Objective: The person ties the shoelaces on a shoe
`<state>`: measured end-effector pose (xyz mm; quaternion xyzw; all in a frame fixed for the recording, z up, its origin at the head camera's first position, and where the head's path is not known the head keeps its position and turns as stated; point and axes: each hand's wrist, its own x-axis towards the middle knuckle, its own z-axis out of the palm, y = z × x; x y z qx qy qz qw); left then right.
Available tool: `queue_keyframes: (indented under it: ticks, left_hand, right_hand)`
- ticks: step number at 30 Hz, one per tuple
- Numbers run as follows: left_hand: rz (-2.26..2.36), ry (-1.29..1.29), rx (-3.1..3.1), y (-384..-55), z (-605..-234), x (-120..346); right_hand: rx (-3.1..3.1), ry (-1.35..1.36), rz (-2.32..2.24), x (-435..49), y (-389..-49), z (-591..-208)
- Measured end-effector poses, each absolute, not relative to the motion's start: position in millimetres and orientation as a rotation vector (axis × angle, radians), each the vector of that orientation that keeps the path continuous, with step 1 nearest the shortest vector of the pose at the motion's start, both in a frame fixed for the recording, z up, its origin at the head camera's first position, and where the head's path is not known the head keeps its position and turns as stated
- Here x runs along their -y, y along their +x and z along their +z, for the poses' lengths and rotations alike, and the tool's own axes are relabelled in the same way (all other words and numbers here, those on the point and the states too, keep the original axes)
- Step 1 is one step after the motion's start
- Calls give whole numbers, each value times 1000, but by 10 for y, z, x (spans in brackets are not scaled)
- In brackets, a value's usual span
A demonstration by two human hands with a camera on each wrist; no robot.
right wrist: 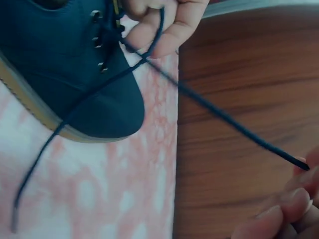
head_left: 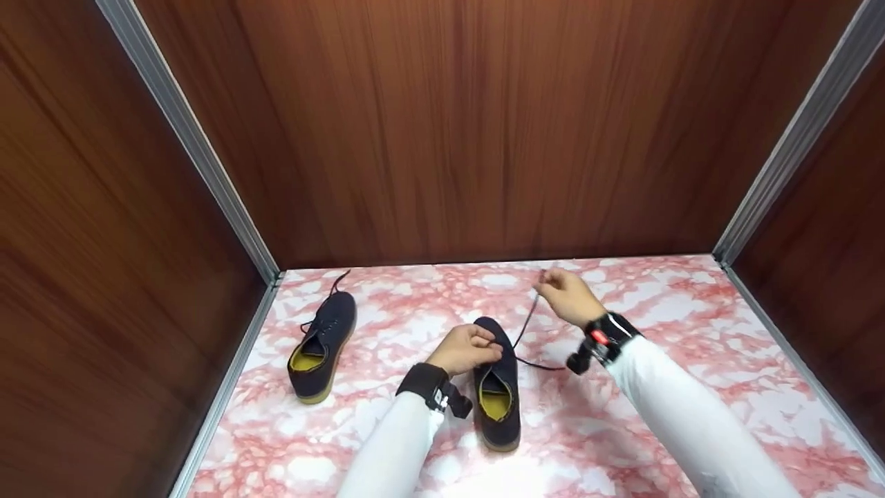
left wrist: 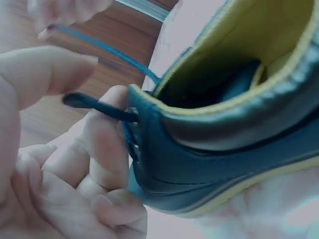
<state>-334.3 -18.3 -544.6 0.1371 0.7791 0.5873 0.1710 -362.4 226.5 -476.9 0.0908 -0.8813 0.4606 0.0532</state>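
Note:
A dark navy lace-up shoe (head_left: 503, 430) with a yellow lining stands on the surface in front of me, toe pointing away. At its lacing, my left hand (head_left: 464, 351) has its fingers loosely bent. A short length of lace (left wrist: 94, 105) lies across its index finger, and the thumb stands apart above it. Out to the upper right, my right hand (head_left: 570, 299) pinches one end of the shoelace (right wrist: 224, 117), which stretches taut from the eyelets. The other lace end (right wrist: 37, 157) crosses it and hangs down over the shoe's side.
To the left stands a matching navy shoe (head_left: 339, 319), its lace lying loose beyond the toe. The surface (head_left: 408, 304) is red-and-white marbled. Wood-grain panels (head_left: 442, 131) with grey metal corner strips (head_left: 795, 131) enclose it at the back and both sides.

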Motion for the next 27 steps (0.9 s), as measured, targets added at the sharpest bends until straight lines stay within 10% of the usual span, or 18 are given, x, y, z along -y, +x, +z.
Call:
queue_keyframes:
  ticks: [11,27]
  left_hand:
    - [1690,348,-2340,-3303,-5536,39]
    - [1488,312,-2600,-3279,-5531,-19]
  right_hand:
    - [2818,899,1196,-1628,-3679,-4411]
    - [2864,509,1312,-2297,-3709,-4680]
